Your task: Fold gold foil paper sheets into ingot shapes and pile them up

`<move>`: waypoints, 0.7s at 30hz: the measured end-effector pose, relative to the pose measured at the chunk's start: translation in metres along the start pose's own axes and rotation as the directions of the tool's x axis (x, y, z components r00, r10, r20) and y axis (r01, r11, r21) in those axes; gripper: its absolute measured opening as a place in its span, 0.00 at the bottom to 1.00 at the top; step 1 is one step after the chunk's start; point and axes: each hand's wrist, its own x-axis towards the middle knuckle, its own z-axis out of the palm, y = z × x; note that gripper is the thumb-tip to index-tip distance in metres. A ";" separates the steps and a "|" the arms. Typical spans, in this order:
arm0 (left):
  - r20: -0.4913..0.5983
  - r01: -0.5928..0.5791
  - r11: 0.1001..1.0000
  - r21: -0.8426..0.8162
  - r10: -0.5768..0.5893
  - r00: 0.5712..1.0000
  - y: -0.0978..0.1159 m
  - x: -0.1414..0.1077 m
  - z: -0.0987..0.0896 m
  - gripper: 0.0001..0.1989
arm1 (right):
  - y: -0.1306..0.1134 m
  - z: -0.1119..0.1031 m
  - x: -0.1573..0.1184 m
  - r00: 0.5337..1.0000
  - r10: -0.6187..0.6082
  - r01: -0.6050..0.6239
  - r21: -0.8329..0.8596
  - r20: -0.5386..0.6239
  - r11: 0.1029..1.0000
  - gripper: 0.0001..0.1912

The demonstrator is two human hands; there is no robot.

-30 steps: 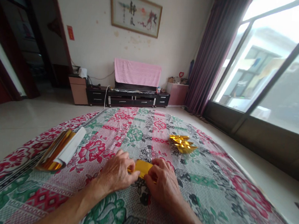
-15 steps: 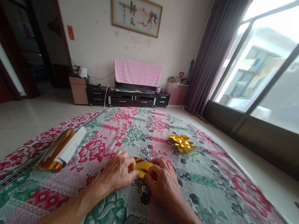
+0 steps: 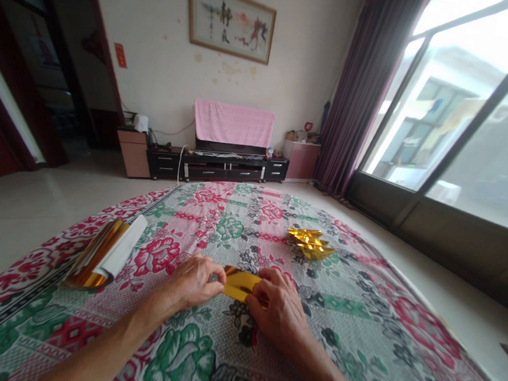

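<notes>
A folded strip of shiny gold foil paper [image 3: 238,285] lies low over the cloth between my two hands. My left hand [image 3: 196,281] has its thumb and forefinger pinched together at the strip's left end. My right hand [image 3: 280,306] grips the right end, its fingers curled over and hiding that part. Beyond my right hand stand several folded gold foil paper pieces [image 3: 315,252], pointed like little boats and lined up close together. To the left rests a curled stack of gold and white paper sheets [image 3: 101,255].
A flowered tablecloth [image 3: 228,227] covers the rounded table. Past its far edge are a low black cabinet [image 3: 209,172] and a pink cloth [image 3: 233,123] draped over a screen-like object. A large window [image 3: 455,125] and a purple curtain [image 3: 355,92] are on the right.
My left hand has shifted slightly left, to the strip's end, and its fingers have drawn into a pinch; more of the gold paper shows. My right hand has stayed in place.
</notes>
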 end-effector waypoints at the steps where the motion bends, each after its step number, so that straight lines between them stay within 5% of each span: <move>1: 0.011 0.001 1.000 -0.004 -0.001 1.000 -0.001 0.000 -0.001 0.10 | 0.000 0.000 0.000 1.000 0.001 -0.001 -0.001 -0.001 1.000 0.04; 15: 0.055 -0.038 0.998 -0.041 0.040 0.998 -0.011 0.002 -0.005 0.14 | -0.002 -0.002 0.001 0.999 -0.032 0.031 -0.035 -0.004 0.999 0.06; 21: -0.084 0.042 0.998 0.045 -0.038 0.996 0.008 -0.001 0.006 0.14 | -0.002 0.000 -0.001 0.999 -0.031 0.030 -0.053 -0.012 0.998 0.05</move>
